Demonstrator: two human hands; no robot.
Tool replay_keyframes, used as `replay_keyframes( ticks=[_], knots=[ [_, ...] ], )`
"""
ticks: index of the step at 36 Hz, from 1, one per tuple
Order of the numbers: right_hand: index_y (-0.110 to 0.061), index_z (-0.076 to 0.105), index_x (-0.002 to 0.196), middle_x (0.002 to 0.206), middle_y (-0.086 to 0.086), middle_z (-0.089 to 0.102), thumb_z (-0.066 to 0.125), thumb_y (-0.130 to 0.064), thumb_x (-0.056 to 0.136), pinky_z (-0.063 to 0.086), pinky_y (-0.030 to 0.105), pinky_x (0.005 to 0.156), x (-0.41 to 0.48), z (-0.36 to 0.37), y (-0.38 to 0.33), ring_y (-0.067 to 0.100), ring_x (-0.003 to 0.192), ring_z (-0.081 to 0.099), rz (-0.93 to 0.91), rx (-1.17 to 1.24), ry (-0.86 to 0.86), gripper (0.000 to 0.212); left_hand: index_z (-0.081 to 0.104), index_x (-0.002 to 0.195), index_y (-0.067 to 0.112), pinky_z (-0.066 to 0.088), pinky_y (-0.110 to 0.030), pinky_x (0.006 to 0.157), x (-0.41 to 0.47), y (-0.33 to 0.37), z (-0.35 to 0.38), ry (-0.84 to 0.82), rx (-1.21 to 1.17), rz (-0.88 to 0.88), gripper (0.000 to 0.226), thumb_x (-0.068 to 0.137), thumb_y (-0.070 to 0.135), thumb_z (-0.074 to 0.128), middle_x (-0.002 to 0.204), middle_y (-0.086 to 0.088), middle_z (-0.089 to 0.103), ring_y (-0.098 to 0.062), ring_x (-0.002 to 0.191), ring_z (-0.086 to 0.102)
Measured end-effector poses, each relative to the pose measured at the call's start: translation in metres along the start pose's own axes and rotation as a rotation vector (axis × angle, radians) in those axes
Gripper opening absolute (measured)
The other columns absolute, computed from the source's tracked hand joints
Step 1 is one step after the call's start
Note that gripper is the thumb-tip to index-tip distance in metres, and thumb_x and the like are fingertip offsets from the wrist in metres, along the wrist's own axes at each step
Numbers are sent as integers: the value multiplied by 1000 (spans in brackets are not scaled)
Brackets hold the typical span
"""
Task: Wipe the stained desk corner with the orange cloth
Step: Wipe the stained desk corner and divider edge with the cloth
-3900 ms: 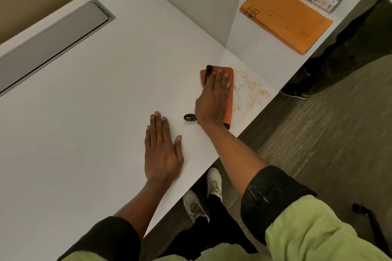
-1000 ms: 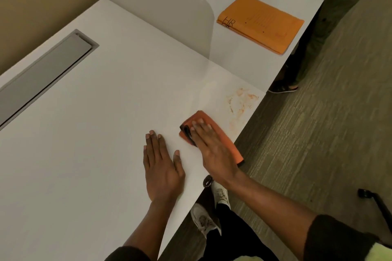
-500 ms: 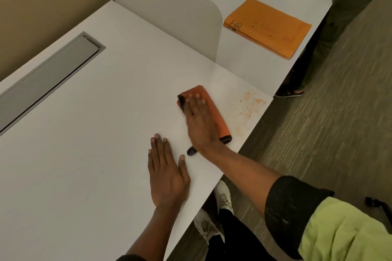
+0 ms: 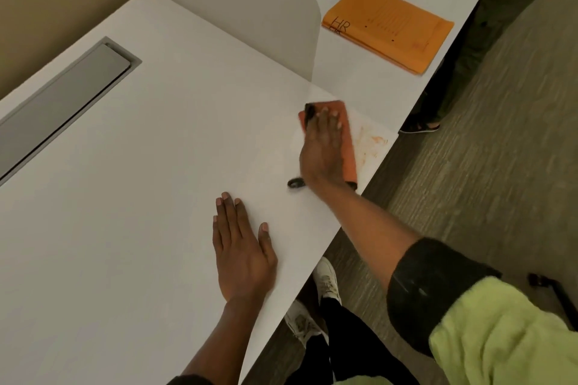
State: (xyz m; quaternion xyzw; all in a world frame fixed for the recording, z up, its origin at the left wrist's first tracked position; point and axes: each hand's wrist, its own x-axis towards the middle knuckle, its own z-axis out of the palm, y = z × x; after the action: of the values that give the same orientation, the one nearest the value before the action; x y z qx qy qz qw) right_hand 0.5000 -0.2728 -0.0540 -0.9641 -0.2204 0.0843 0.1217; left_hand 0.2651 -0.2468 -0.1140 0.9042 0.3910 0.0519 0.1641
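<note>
The orange cloth point(image 4: 348, 141) lies flat on the white desk point(image 4: 150, 166) near its right corner, folded long, with a black edge showing at both ends. My right hand point(image 4: 322, 147) presses down on it, fingers spread over its far end. Faint orange smears of the stain point(image 4: 370, 142) lie just right of the cloth, beside the desk edge. My left hand point(image 4: 242, 250) rests flat on the desk nearer to me, fingers apart, holding nothing.
A grey divider panel point(image 4: 250, 9) stands behind the corner. On the neighbouring desk lies an orange folder point(image 4: 391, 28) marked HR. A grey cable-tray lid point(image 4: 62, 94) is set into the desk at left. Another person's foot point(image 4: 420, 126) stands on the carpet beyond the corner.
My right hand has pushed the cloth away from me, up toward the divider and closer to the stain. The left hand has stayed flat in place.
</note>
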Motion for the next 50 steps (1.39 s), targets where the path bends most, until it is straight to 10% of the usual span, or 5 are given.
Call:
replay_keyframes(
  ticks=[7,16,28,50],
  knots=[
    [4,24,160,169,25,16,4,-3,87,12,51,130,-89,9,21,39,160,9,-254,-28,-100,76,2,177,16,5,-43,140,0,0,0,-5,-22,-2,72,117,47,27,186,1,-10,-15,172,-11],
    [1,23,161,169,22,22,36,3,99,11,45,131,-23,-2,32,33,160,13,-114,-41,-15,64,9,177,13,5,-42,140,1,2,-4,-8,-18,-5,71,116,46,27,186,-1,-4,-15,172,-11],
    [3,21,160,169,27,14,9,-10,92,13,51,130,-108,-3,40,40,159,11,-197,-135,-139,71,10,177,11,5,-43,140,0,3,-6,-7,-27,-6,72,116,45,27,186,-2,-3,-15,172,-10],
    [-2,27,160,170,20,20,53,14,88,6,42,132,-81,-15,73,33,160,12,-248,26,-49,78,8,177,12,1,-41,140,0,4,-10,-32,-38,-3,74,115,50,23,186,-2,-6,-15,172,-13]
  ],
)
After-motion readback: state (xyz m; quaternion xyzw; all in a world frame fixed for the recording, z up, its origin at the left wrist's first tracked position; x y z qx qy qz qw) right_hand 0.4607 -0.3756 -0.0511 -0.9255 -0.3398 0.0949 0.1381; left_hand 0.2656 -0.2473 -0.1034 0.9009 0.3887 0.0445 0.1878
